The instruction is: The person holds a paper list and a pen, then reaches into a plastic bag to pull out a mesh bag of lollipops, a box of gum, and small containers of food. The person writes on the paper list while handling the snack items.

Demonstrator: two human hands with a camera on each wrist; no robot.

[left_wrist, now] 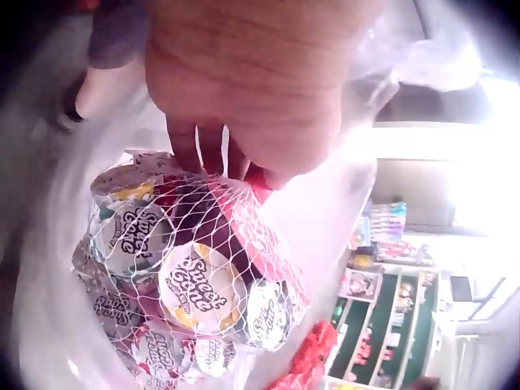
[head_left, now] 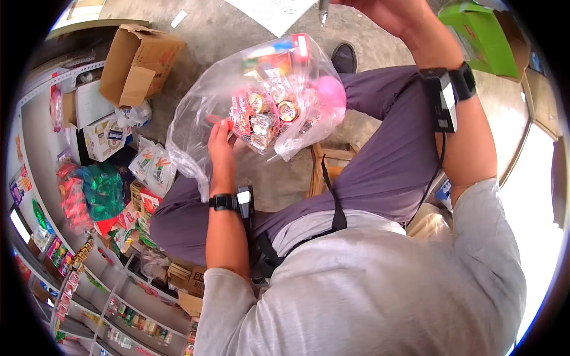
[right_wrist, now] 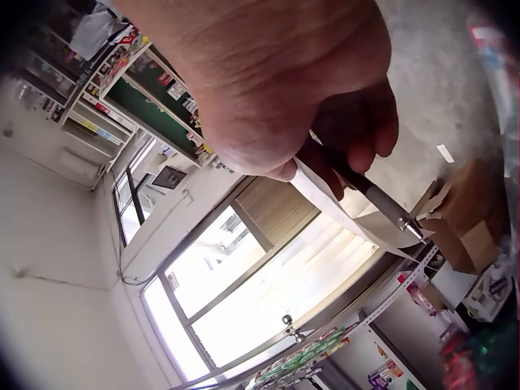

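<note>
My left hand point(head_left: 222, 155) pinches the red top of a white net bag of round wrapped sweets point(left_wrist: 201, 286), which hangs within a large clear plastic bag point(head_left: 196, 113). Beside the net bag in the clear bag are a pink round item point(head_left: 330, 95) and colourful packets point(head_left: 270, 62). At the top of the head view my right hand point(head_left: 386, 15) is partly cut off. In the right wrist view the right hand point(right_wrist: 301, 89) holds a dark pen point(right_wrist: 370, 193) and a sheet of white paper point(right_wrist: 341, 215), its fingers curled round them.
An opened cardboard box point(head_left: 142, 68) stands on the floor at upper left, a green box point(head_left: 475, 38) at upper right. Shelves of packets point(head_left: 119, 314) line the left side. A small wooden stool point(head_left: 326, 166) is between the legs, and a shoe point(head_left: 344, 58) shows ahead.
</note>
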